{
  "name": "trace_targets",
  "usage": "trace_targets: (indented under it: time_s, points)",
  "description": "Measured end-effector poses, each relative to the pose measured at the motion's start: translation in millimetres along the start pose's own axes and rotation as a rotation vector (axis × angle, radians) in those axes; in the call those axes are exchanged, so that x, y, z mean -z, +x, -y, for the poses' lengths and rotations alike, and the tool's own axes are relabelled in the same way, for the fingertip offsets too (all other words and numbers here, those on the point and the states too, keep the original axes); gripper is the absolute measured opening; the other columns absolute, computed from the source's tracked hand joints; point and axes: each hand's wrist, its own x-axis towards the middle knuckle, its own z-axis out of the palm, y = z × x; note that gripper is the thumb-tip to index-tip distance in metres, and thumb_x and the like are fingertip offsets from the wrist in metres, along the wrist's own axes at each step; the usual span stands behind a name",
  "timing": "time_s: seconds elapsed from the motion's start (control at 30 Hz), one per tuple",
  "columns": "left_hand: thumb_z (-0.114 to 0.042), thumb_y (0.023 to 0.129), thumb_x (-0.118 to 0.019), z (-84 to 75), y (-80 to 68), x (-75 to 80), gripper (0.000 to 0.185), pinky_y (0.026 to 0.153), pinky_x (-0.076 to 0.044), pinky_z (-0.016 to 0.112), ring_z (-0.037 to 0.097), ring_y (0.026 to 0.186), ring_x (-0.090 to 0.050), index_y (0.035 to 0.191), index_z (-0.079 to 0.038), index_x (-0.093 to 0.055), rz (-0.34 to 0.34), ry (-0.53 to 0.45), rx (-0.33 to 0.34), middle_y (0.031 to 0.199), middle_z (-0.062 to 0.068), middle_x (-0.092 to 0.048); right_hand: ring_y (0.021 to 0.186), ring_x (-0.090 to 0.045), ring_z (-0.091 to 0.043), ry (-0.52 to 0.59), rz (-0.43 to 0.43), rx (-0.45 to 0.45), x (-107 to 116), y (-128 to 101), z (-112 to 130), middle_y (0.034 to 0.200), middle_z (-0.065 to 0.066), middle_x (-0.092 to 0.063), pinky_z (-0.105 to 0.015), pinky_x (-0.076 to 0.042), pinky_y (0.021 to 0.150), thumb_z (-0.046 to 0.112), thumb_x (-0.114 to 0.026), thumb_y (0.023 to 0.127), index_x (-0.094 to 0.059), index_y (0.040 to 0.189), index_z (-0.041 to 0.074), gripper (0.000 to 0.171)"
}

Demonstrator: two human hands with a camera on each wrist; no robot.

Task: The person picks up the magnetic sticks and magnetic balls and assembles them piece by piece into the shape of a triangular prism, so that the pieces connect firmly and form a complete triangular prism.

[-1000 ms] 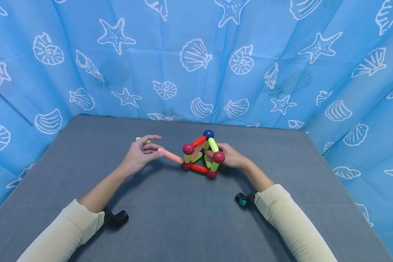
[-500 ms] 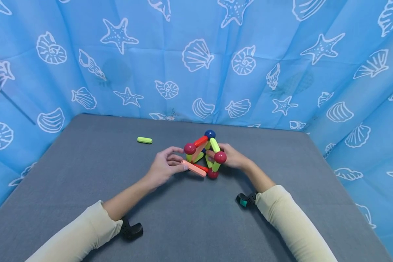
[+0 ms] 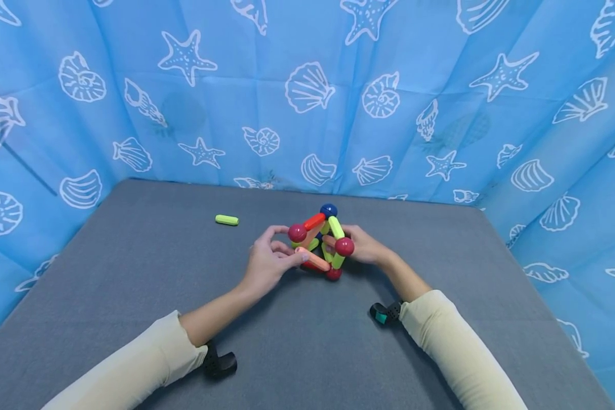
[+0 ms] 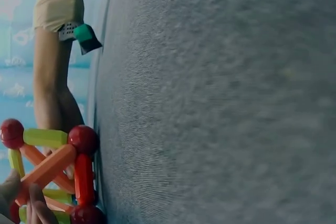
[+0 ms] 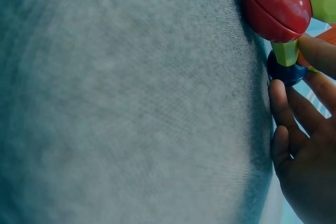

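Observation:
A frame of magnetic building sticks and balls [image 3: 336, 226] stands mid-table, with red and blue balls joined by red, lime and orange sticks. My left hand [image 3: 269, 259] pinches an orange magnetic stick [image 3: 315, 260] across its front face. In the left wrist view this orange stick [image 4: 50, 167] slants over the face, its far end right at a red ball [image 4: 83, 139]. My right hand [image 3: 364, 245] holds the frame from the right. The right wrist view shows its thumb [image 5: 320, 56] and fingers about an orange stick, beside a blue ball [image 5: 286, 70].
A loose lime stick [image 3: 227, 220] lies on the grey table [image 3: 307, 353], left of and behind the frame. Blue curtains [image 3: 266, 108] with shells and starfish hang behind and at the sides. Black wrist devices [image 3: 384, 312] sit under both forearms.
My left hand has moved right with the orange stick, from the frame's left side to across its front, uncovering the loose lime stick. My right hand stays in place on the frame.

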Motion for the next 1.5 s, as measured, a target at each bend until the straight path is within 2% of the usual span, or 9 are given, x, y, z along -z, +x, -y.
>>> trace_targets:
  time_s: [0.23, 0.47, 0.57, 0.7, 0.87, 0.93, 1.1, 1.27, 1.5]
  points:
    - [-0.013, 0.083, -0.082, -1.6, 6.2, -1.6, 0.06, 0.068, -0.058, 0.031, 0.021, 0.068, -0.072, 0.134, -0.01, -0.05, 0.035, -0.054, -0.005, 0.079, 0.008, -0.072, 0.098, -0.064, -0.026, 0.005, 0.007, -0.007, 0.3, -0.1, -1.6, 0.103, -0.014, -0.066, -0.043, -0.052, 0.092, 0.015, -0.053, 0.104, -0.06, 0.123, 0.0, 0.025]
    - [0.0, 0.085, -0.076, -0.9, 10.0, 2.9, 0.062, 0.07, -0.059, 0.033, 0.024, 0.07, -0.072, 0.14, -0.008, -0.046, 0.118, -0.126, -0.045, 0.089, 0.017, -0.072, 0.095, -0.063, -0.024, 0.006, 0.017, 0.029, 2.3, -1.2, -0.8, 0.102, -0.014, -0.066, -0.04, -0.053, 0.089, 0.012, -0.052, 0.103, -0.059, 0.121, -0.003, 0.025]
    - [0.0, 0.086, -0.075, -2.1, 10.4, 5.4, 0.062, 0.071, -0.059, 0.034, 0.025, 0.069, -0.071, 0.14, -0.008, -0.045, 0.156, -0.118, -0.062, 0.092, 0.017, -0.072, 0.094, -0.062, -0.024, 0.001, 0.015, 0.023, 2.6, -1.1, 0.2, 0.101, -0.014, -0.065, -0.039, -0.053, 0.088, 0.012, -0.052, 0.103, -0.06, 0.12, -0.003, 0.024]
    - [-0.001, 0.087, -0.074, -7.1, 13.0, 16.3, 0.061, 0.065, -0.057, 0.033, 0.025, 0.066, -0.069, 0.14, -0.006, -0.046, 0.229, 0.01, -0.1, 0.09, 0.014, -0.071, 0.093, -0.061, -0.026, -0.005, 0.01, 0.001, 2.3, -0.7, 2.3, 0.1, -0.013, -0.065, -0.039, -0.053, 0.087, 0.015, -0.052, 0.104, -0.061, 0.119, -0.002, 0.024]
    - [-0.004, 0.087, -0.075, 1.1, 37.2, 53.8, 0.047, 0.062, -0.055, 0.032, 0.022, 0.071, -0.068, 0.13, -0.004, -0.057, 0.36, 0.302, -0.177, 0.09, 0.006, -0.069, 0.09, -0.06, -0.025, 0.006, 0.016, 0.011, 2.3, -0.4, 2.2, 0.098, -0.013, -0.065, -0.038, -0.052, 0.084, 0.016, -0.051, 0.104, -0.061, 0.115, -0.003, 0.024]
    - [-0.003, 0.086, -0.074, 5.3, 46.6, 71.0, 0.04, 0.065, -0.055, 0.033, 0.022, 0.077, -0.067, 0.125, -0.002, -0.061, 0.348, 0.383, -0.215, 0.093, 0.007, -0.07, 0.089, -0.06, -0.025, 0.012, 0.018, 0.015, 2.1, -0.2, 1.5, 0.098, -0.013, -0.065, -0.038, -0.052, 0.083, 0.016, -0.051, 0.104, -0.061, 0.114, -0.003, 0.023]
    - [0.0, 0.087, -0.074, 17.6, 63.3, 111.5, 0.039, 0.09, -0.05, 0.051, 0.036, 0.106, -0.063, 0.124, 0.0, -0.061, 0.216, 0.458, -0.244, 0.114, 0.022, -0.067, 0.09, -0.059, -0.026, 0.016, 0.023, 0.018, 1.3, -0.5, 2.2, 0.098, -0.014, -0.065, -0.039, -0.05, 0.084, 0.016, -0.052, 0.104, -0.061, 0.115, -0.002, 0.023]
    - [-0.002, 0.088, -0.074, 29.3, 70.2, 142.4, 0.05, 0.105, -0.035, 0.06, 0.041, 0.129, -0.048, 0.134, 0.001, -0.056, 0.166, 0.505, -0.153, 0.134, 0.024, -0.058, 0.091, -0.059, -0.026, 0.007, 0.022, 0.014, 1.2, -1.2, 2.8, 0.098, -0.014, -0.065, -0.038, -0.05, 0.085, 0.017, -0.051, 0.104, -0.06, 0.115, -0.002, 0.023]
    - [0.001, 0.089, -0.071, 38.4, 71.8, 162.8, 0.05, 0.104, -0.036, 0.06, 0.043, 0.128, -0.048, 0.136, 0.004, -0.053, 0.151, 0.568, -0.076, 0.135, 0.026, -0.056, 0.091, -0.06, -0.026, 0.01, 0.023, 0.026, 1.9, -1.0, 1.3, 0.099, -0.014, -0.065, -0.039, -0.051, 0.084, 0.015, -0.051, 0.104, -0.06, 0.115, -0.002, 0.023]
